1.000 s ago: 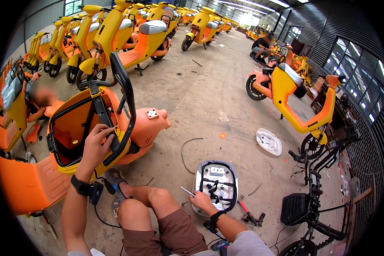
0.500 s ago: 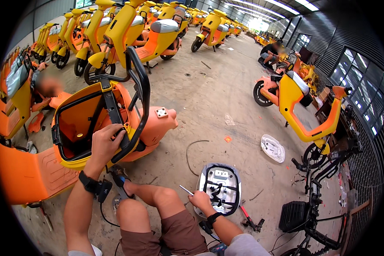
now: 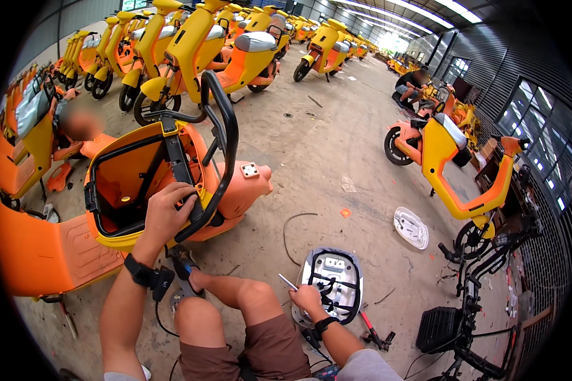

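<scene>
An orange and yellow scooter body [image 3: 111,244] stands at the left with its seat compartment uncovered. My left hand [image 3: 169,214] rests at the compartment's near right corner, fingers bent together against the black trim [image 3: 183,166] beside the black tubular rail [image 3: 230,136]. What those fingers pinch, if anything, is hidden. In my right hand [image 3: 306,297] is a thin silver metal rod [image 3: 288,282], its tip pointing up and left; its other end is hidden in the fist. Just beyond that hand, a scooter seat [image 3: 332,263] lies underside up on the floor, showing black straps.
A red-handled tool [image 3: 370,322] lies right of the seat, and a white plastic shell [image 3: 411,227] farther off. A bare black frame [image 3: 467,311] and a yellow scooter [image 3: 448,159] stand at the right. People work at far right [image 3: 410,86] and left [image 3: 76,124].
The view has swung slightly, so the scene sits a little farther right and lower. Both hands keep nearly the same places, the right still holding the rod.
</scene>
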Motion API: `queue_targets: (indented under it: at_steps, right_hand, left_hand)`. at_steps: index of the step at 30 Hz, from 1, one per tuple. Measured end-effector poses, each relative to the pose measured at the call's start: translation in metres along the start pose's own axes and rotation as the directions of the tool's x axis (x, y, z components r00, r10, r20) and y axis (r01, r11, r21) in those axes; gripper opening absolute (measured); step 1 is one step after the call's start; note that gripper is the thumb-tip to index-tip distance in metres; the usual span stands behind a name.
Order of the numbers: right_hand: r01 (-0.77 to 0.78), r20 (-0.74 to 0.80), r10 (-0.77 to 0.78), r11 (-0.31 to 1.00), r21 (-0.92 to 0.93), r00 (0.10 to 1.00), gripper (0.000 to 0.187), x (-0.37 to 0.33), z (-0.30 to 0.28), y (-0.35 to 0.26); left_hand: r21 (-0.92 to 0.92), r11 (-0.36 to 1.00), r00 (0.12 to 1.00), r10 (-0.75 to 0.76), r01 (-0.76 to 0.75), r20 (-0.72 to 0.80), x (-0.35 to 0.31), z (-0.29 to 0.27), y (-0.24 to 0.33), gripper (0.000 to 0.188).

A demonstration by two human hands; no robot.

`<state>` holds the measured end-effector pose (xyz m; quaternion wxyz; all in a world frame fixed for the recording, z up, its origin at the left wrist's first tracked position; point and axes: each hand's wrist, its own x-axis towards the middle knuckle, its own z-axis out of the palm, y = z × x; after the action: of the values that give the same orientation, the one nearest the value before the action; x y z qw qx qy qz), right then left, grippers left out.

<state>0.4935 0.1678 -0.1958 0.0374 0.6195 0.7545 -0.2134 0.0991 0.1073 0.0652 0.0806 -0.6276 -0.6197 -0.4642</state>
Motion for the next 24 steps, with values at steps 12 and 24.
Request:
queue_targets:
  at_steps: [12, 24]
  right_hand:
    - [-0.04, -0.001, 0.04, 0.999, 0.016, 0.999, 0.044, 0.0, -0.01, -0.002]
    - [-0.026, -0.013, 0.026, 1.0, 0.009, 1.0, 0.04, -0.004, -0.012, -0.002]
  left_hand:
    - [0.019, 0.995, 0.979, -0.093, 0.098, -0.179, -0.004, 0.009, -0.004, 0.016]
    - [-0.103, 0.962, 0.94, -0.269, 0.253, -0.208, -0.004, 0.006, -0.014, 0.028]
